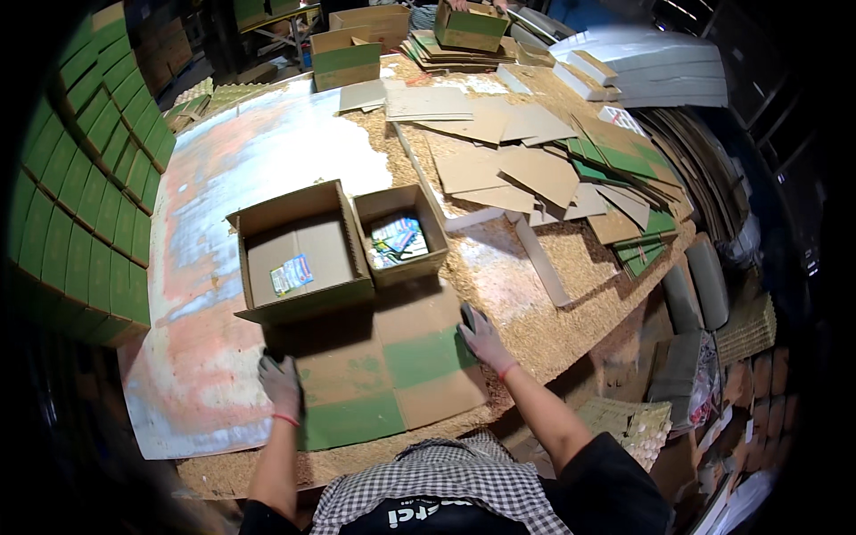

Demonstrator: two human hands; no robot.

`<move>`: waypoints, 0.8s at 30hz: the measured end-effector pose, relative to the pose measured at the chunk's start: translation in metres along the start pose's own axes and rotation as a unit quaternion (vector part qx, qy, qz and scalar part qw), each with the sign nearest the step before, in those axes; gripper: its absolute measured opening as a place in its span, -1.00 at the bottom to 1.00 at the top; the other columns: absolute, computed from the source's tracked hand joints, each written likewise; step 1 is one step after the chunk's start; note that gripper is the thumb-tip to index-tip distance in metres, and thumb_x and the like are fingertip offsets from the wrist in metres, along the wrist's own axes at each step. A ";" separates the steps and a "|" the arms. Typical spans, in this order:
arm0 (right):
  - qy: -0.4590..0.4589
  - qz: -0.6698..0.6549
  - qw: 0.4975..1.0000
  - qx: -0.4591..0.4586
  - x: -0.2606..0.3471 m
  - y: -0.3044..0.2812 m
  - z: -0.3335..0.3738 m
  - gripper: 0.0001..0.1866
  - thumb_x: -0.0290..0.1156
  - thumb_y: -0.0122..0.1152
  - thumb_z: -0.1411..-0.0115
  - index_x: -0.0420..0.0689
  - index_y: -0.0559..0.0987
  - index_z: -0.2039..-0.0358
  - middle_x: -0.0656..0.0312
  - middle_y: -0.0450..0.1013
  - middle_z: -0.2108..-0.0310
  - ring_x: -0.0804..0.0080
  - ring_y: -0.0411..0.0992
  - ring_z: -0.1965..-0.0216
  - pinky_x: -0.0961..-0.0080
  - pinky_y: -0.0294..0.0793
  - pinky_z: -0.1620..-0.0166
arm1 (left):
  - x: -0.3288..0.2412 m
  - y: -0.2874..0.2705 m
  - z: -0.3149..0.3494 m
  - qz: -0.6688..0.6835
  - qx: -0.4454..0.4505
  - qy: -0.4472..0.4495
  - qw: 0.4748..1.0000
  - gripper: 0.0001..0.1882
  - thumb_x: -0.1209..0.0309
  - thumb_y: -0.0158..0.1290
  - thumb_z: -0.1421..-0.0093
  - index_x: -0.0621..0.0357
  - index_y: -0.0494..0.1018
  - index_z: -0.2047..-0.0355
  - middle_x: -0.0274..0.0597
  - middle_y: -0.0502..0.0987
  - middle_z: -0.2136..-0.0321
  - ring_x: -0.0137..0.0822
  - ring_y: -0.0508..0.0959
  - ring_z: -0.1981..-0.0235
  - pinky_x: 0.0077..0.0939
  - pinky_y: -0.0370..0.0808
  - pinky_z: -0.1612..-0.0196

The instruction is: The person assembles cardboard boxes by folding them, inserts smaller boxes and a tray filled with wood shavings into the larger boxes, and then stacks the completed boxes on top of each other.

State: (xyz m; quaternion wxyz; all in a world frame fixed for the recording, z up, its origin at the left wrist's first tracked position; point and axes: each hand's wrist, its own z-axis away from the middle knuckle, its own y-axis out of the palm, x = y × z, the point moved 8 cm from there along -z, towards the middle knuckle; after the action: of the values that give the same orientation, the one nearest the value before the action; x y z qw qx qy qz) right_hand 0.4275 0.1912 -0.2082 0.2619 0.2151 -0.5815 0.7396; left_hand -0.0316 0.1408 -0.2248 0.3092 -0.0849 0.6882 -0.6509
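The flattened box (352, 421) lies on the table (209, 379), on the near side of the large box (321, 300), with its brown and green patches facing up. I cannot tell whether the large box rests on its far edge or only stands against it.

The left hand (282, 385), in a grey glove with a red cuff, is at the flattened box's left edge, nearer than the large box. The right hand (484, 342), gloved likewise, is at the opposite edge, to the right of the large box and nearer. The fingers of both hands are bent at the cardboard; I cannot tell whether either hand is clamped on it or only touching it.

The large box is open at the top and has a small printed packet (292, 275) on its floor. Just to its right stands the small box (412, 269), also open, with a heap of packets (401, 241) inside. Farther right of the large box lie a pale cardboard strip (542, 261), loose brown sheets (499, 169) and a pile of green and brown pieces (646, 236).

Well to the left of the large box rises a stack of green boxes (94, 214). Far beyond the large box, another person's hand (459, 4) is at a green and brown box (473, 28).
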 end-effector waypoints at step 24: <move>-0.366 -0.022 0.878 -0.307 0.113 -0.256 -0.015 -0.42 -0.25 -0.07 -0.14 -0.19 0.16 -0.17 0.02 0.01 -0.23 0.05 -0.07 -0.27 0.22 -0.10 -0.30 | -0.287 -0.185 0.138 -0.071 0.052 0.278 0.957 -0.46 0.18 0.04 -0.10 0.08 0.26 -0.07 0.02 0.42 0.07 -0.06 0.45 0.08 -0.33 0.38 0.03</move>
State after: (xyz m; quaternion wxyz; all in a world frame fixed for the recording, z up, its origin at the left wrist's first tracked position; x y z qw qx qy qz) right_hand 0.5040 0.2690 0.0500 0.0996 0.3915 -0.8291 0.3866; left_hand 0.2178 0.1479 0.0462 0.0627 0.0671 0.7042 -0.7041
